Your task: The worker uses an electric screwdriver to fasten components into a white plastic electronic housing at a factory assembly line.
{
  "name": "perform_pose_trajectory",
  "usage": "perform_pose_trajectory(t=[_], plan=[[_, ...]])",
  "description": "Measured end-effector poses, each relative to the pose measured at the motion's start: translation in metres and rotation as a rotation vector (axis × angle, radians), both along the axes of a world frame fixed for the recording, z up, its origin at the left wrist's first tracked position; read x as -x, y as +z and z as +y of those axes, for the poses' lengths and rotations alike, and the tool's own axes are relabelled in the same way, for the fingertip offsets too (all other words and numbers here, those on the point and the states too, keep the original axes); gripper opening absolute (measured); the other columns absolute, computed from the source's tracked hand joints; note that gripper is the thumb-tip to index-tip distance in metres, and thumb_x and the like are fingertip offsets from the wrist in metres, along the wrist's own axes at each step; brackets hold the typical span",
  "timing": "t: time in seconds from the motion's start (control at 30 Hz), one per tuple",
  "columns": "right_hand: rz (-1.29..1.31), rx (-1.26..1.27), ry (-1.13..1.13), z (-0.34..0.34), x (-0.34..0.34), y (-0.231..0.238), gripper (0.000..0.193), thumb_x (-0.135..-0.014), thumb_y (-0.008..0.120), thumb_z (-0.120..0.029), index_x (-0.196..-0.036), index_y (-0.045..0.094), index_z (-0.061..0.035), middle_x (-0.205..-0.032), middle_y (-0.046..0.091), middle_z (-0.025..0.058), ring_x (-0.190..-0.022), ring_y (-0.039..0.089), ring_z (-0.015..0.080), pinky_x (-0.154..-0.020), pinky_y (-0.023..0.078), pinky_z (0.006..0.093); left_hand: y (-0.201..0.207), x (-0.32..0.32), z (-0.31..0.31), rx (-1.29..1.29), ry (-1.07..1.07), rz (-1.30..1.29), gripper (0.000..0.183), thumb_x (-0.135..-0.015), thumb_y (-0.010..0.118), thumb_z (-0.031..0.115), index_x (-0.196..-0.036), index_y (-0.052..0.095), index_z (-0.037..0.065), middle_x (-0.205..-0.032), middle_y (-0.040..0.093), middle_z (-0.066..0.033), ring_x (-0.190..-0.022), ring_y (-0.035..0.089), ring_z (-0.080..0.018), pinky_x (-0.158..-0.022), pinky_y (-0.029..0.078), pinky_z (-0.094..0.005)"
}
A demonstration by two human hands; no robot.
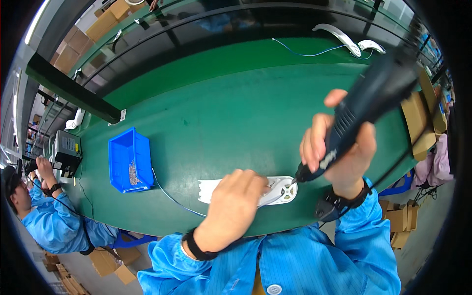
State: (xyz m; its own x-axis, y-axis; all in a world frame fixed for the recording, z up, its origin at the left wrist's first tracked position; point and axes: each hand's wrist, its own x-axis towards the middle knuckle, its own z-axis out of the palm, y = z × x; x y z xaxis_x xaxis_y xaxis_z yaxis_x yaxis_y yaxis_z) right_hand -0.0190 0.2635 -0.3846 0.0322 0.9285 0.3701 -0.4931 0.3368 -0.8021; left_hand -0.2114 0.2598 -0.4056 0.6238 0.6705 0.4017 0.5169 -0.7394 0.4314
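A white plastic housing (206, 191), long with one rounded end, lies flat on the green table near its front edge. My left hand (233, 202) is closed over its middle and covers part of it. A blue-white cable (172, 197) runs from the housing toward the left. My right hand (353, 169) is wrapped round a black electric screwdriver (361, 105), which is tilted. The screwdriver's tip is at the round openings in the housing's rounded end; whether it touches a screw is too small to tell.
A blue bin (114, 167) holding small metal screws (133, 174) stands left. White curved parts (339, 37) with a cable lie at the back right. An open cardboard box (418, 123) stands at the right edge. A co-worker in blue (59, 221) sits left beside a dark box-shaped device (66, 152).
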Motion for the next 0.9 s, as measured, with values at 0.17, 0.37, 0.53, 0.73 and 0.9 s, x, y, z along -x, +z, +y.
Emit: perform_pose_trajectory(t=[0.17,0.37,0.53,0.73,0.9], plan=[[0.078,-0.169,0.022,-0.015,0.020,0.010,0.074,-0.076,0.046,-0.070,-0.110,0.033,-0.0061,-0.059,0.052,0.0104,-0.042,0.051,0.0183,-0.041,0.043,0.0285,-0.006,-0.008,-0.005,0.075,-0.116,0.071,0.011,-0.070,0.061,0.008,-0.077,0.054,0.004,-0.073,0.052,-0.0071,-0.068,0.052,-0.0215,-0.060,0.041,-0.0330],[0.114,-0.328,0.072,-0.010,0.023,-0.009,0.073,-0.075,0.051,-0.068,-0.108,0.032,-0.0062,-0.064,0.055,0.0127,-0.046,0.052,0.0184,-0.044,0.044,0.0274,-0.008,-0.006,-0.004,0.050,-0.138,0.064,0.011,-0.070,0.060,0.007,-0.077,0.053,0.004,-0.072,0.051,-0.0071,-0.067,0.051,-0.0213,-0.059,0.039,-0.0321],[0.054,-0.412,0.116,-0.003,0.018,-0.013,0.073,-0.075,0.053,-0.066,-0.109,0.031,-0.0051,-0.065,0.055,0.0130,-0.046,0.052,0.0178,-0.044,0.044,0.0270,-0.002,-0.009,-0.009,-0.050,-0.089,0.191,0.010,-0.069,0.058,0.008,-0.078,0.052,0.004,-0.073,0.050,-0.0073,-0.068,0.051,-0.0214,-0.060,0.039,-0.0328],[0.036,-0.453,0.088,-0.005,0.018,-0.018,0.074,-0.075,0.054,-0.064,-0.110,0.031,-0.0041,-0.066,0.055,0.0131,-0.046,0.052,0.0173,-0.045,0.044,0.0266,-0.003,-0.003,-0.009,0.097,-0.036,0.054,0.015,-0.068,0.060,0.004,-0.082,0.056,0.002,-0.071,0.053,-0.0077,-0.064,0.053,-0.0231,-0.058,0.042,-0.0316],[-0.043,-0.166,-0.128,-0.016,0.013,-0.017,0.073,-0.076,0.050,-0.067,-0.112,0.031,-0.0060,-0.062,0.053,0.0103,-0.045,0.052,0.0169,-0.043,0.045,0.0265,-0.005,0.015,-0.002,0.317,0.045,-0.162,0.023,-0.067,0.066,-0.008,-0.088,0.064,0.001,-0.072,0.062,-0.0105,-0.063,0.061,-0.0221,-0.054,0.047,-0.0284]])
